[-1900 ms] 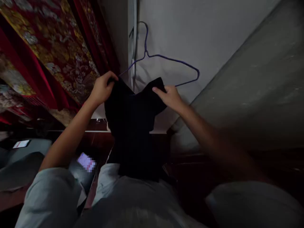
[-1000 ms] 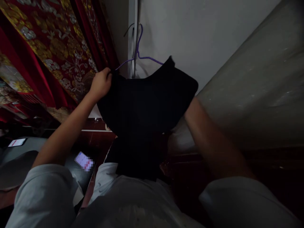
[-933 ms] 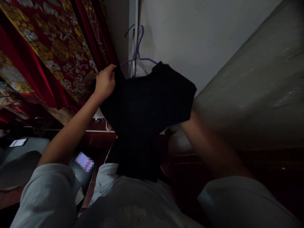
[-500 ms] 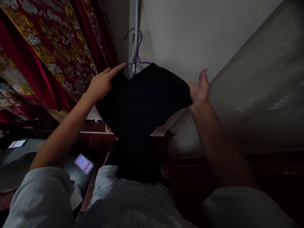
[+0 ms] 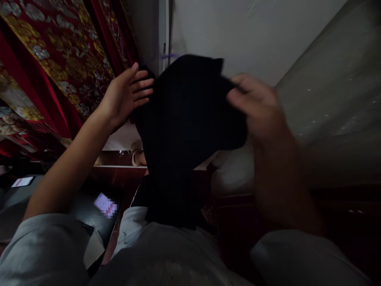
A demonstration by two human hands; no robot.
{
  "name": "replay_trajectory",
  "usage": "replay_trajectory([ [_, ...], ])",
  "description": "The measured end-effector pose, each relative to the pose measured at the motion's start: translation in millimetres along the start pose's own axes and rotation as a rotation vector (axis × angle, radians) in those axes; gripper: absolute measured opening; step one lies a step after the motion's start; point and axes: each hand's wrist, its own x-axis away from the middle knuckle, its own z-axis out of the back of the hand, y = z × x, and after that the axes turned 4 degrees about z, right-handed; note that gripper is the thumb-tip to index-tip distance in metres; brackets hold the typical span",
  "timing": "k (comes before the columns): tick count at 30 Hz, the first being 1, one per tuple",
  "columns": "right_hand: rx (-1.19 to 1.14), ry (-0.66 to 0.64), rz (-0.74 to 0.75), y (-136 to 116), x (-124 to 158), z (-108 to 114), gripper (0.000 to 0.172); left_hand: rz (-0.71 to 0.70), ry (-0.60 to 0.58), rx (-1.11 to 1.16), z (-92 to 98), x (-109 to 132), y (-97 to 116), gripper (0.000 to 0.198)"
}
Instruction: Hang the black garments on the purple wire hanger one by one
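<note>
A black garment [image 5: 184,119] hangs in front of me against the white wall, draped over a purple hanger [image 5: 168,57] of which only a small piece shows. My left hand [image 5: 125,95] is at the garment's left shoulder, fingers stretched out and apart, touching its edge. My right hand [image 5: 256,107] is at the garment's right shoulder, blurred by motion, its fingers curled against the cloth; whether it grips the cloth cannot be told.
A red and gold patterned fabric [image 5: 53,51] hangs at the left. A grey-green curtain or wall [image 5: 333,99] fills the right. Below are dark wooden furniture [image 5: 119,178], a lit phone [image 5: 105,204] and another phone [image 5: 20,182] at far left.
The garment and hanger rose higher on the wall. My left hand opened its fingers against the left shoulder. My right hand swung over the right shoulder and is blurred.
</note>
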Motion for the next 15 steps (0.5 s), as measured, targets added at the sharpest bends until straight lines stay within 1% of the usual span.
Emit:
replay_trajectory([
  [1,0.059,-0.200,0.025,-8.7,12.6,-12.2,0.035,0.059,-0.046,0.066,-2.4,4.1,2.4,0.046],
  [2,0.130,-0.388,0.075,-16.1,23.9,-24.4,0.043,0.088,-0.058,0.099,-4.4,9.6,3.5,0.044],
  [3,0.165,-0.587,0.123,-21.8,32.6,-35.4,0.050,0.102,-0.041,0.110,-5.5,16.5,3.1,0.037],
  [4,0.185,-0.752,0.173,-25.4,38.0,-43.9,0.055,0.115,-0.010,0.102,-5.2,25.0,1.1,0.029],
  [5,0.180,-0.867,0.213,-26.7,39.5,-49.3,0.057,0.128,0.016,0.079,-3.2,35.1,-1.9,0.022],
  [6,0.164,-0.920,0.241,-25.6,37.2,-51.2,0.055,0.141,0.024,0.038,0.9,46.6,-5.6,0.018],
  [7,0.155,-0.895,0.265,-22.1,31.3,-49.9,0.050,0.151,0.014,-0.027,6.8,58.9,-9.2,0.017],
  [8,0.160,-0.801,0.291,-16.2,22.9,-46.2,0.044,0.163,-0.014,-0.106,14.3,71.6,-12.0,0.017],
  [9,0.181,-0.672,0.315,-8.3,13.0,-41.1,0.040,0.173,-0.047,-0.195,22.6,83.9,-13.7,0.018],
  [11,0.238,-0.433,0.325,12.0,-6.3,-31.9,0.040,0.183,-0.078,-0.364,38.8,104.5,-13.0,0.021],
  [12,0.257,-0.375,0.299,23.0,-13.6,-29.7,0.045,0.172,-0.058,-0.432,45.4,111.8,-11.2,0.022],
  [13,0.262,-0.373,0.252,33.8,-18.3,-29.6,0.051,0.152,-0.020,-0.476,50.7,116.6,-9.1,0.023],
  [14,0.247,-0.418,0.186,43.8,-20.4,-31.6,0.055,0.124,0.029,-0.498,54.4,118.8,-7.3,0.021],
  [15,0.212,-0.486,0.110,52.5,-19.9,-35.3,0.053,0.088,0.081,-0.501,56.8,118.7,-6.2,0.018],
])
